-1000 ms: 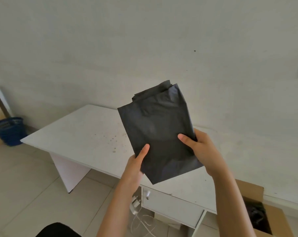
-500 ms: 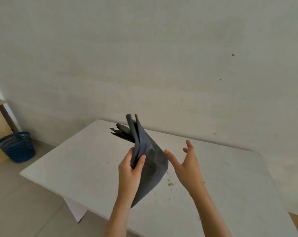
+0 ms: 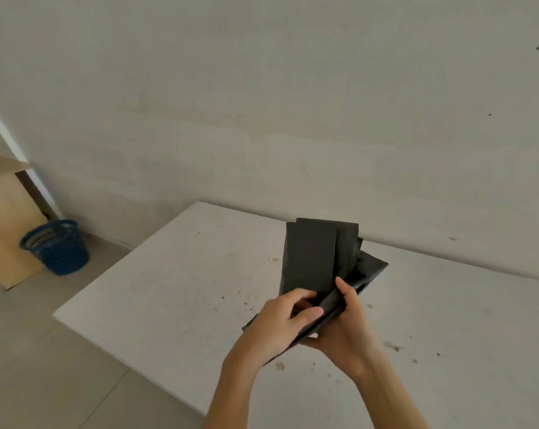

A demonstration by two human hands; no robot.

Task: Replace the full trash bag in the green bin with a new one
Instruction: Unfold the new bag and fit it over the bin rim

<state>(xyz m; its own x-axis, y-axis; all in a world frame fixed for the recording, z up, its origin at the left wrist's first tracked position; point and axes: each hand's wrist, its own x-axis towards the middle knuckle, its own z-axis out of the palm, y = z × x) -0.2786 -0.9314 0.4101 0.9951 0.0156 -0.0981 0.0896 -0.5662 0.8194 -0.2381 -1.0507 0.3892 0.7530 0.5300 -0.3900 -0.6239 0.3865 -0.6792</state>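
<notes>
A folded black trash bag [image 3: 316, 258] is held above the white table [image 3: 175, 289], its folded panels standing up and fanning apart at the top. My left hand [image 3: 277, 323] pinches its lower edge from the left, thumb on the front. My right hand [image 3: 345, 329] cups the same lower edge from the right and underneath, fingers wrapped around the plastic. No green bin is in view.
A blue plastic basket [image 3: 56, 247] stands on the tiled floor at the left, against a light wooden board [image 3: 5, 230]. The table top carries small dark specks. A plain pale wall fills the background.
My right hand, free and apart half a second ago, has closed on the bag's lower edge. The bag has turned to face me, and the view has shifted left and down.
</notes>
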